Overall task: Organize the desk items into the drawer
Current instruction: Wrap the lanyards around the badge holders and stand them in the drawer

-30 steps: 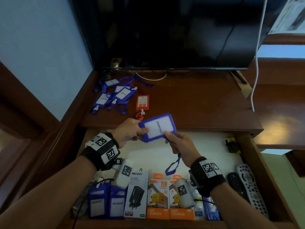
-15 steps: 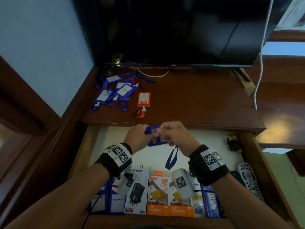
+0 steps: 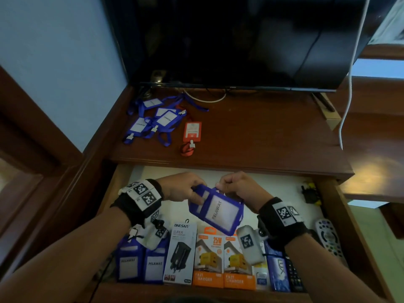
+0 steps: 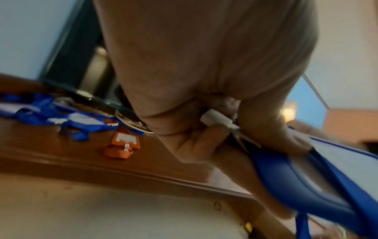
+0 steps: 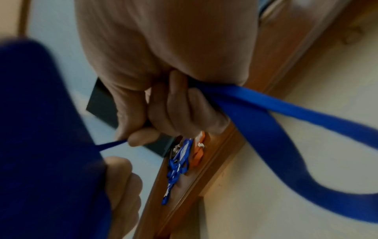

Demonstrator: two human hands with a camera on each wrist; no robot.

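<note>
A blue badge holder (image 3: pixel 216 209) marked PELAWAT hangs tilted above the open drawer (image 3: pixel 354 226). My left hand (image 3: pixel 184 190) pinches its upper left edge (image 4: pixel 290 177). My right hand (image 3: pixel 235 185) grips its blue lanyard strap (image 5: pixel 266 116) in a fist at the holder's top. Several more blue badge holders (image 3: pixel 153 121) and one orange badge holder (image 3: pixel 192 131) lie on the desk top (image 3: pixel 262 136) at the back left.
The drawer's front row holds two blue badge holders (image 3: pixel 141 265), a white charger box (image 3: pixel 180 252), two orange charger boxes (image 3: pixel 224 261), a blue box (image 3: pixel 278 270) and remotes (image 3: pixel 328 235). A dark monitor (image 3: pixel 229 40) stands at the desk's back. A white cable (image 3: pixel 347 95) hangs at right.
The badge holder has come down from the desk edge to over the drawer and now shows its PELAWAT face. My right hand has gathered up the dangling lanyard.
</note>
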